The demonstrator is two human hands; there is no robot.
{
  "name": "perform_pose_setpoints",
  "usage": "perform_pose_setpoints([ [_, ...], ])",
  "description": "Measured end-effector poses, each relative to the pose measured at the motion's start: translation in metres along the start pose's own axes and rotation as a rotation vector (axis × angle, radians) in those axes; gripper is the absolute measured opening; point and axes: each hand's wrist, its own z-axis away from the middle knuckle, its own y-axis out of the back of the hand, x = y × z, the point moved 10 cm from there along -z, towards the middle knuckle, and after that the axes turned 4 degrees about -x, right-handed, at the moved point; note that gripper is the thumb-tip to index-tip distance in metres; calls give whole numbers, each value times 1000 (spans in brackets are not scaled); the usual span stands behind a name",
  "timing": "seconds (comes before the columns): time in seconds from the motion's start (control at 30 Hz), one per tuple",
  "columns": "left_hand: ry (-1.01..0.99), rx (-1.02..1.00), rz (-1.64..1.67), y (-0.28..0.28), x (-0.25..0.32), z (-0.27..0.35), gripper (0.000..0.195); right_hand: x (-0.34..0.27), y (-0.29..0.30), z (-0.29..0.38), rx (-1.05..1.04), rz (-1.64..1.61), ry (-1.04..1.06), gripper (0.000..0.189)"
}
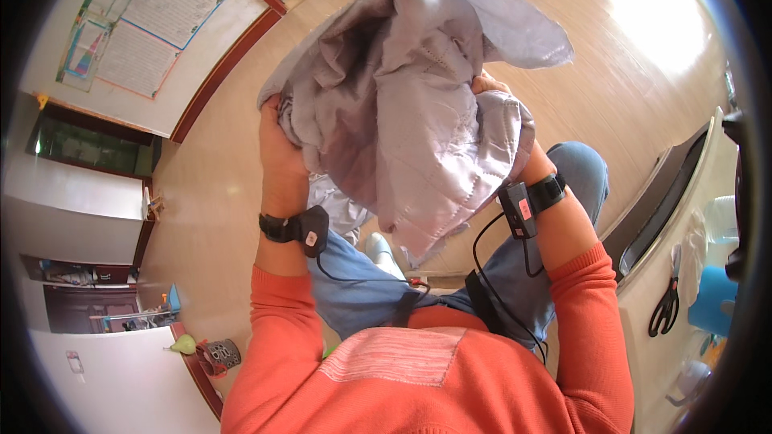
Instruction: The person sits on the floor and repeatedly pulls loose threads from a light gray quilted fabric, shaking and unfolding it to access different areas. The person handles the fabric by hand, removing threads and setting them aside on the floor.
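A quilted silvery-grey cloth [431, 132] with stitched lines hangs bunched in front of me, raised above the floor. My left hand [280, 138] grips its left edge, with the fingers mostly hidden in the folds. At the right side, my right hand [491, 84] is closed on another gathered part, some of its fingers showing between the folds. One flap of the cloth sticks out to the upper right. Lower down, more pale grey fabric [341, 202] shows near my left knee; whether it belongs to the same piece I cannot tell.
On the table [642, 307] at my right lie black-handled scissors [666, 307] beside a blue container [711, 300]. A green pear-shaped object [184, 345] and a patterned holder [220, 357] are at the lower left. Cables run from both wrist straps. Wooden flooring [205, 205] surrounds me.
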Motion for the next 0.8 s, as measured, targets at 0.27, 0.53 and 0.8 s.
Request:
perform_pose_setpoints([
  [0.27, 56, -227, -472, -72, -90, 31, 44, -32, -16, 26, 119, 1559, 377, 46],
  [0.53, 82, -112, -292, -30, -66, 49, 43, -18, 110, -29, 191, 503, 87, 45],
  [0.8, -80, -60, -190, 7, 2, 50, 42, -37, 51, -24, 161, 452, 211, 88],
])
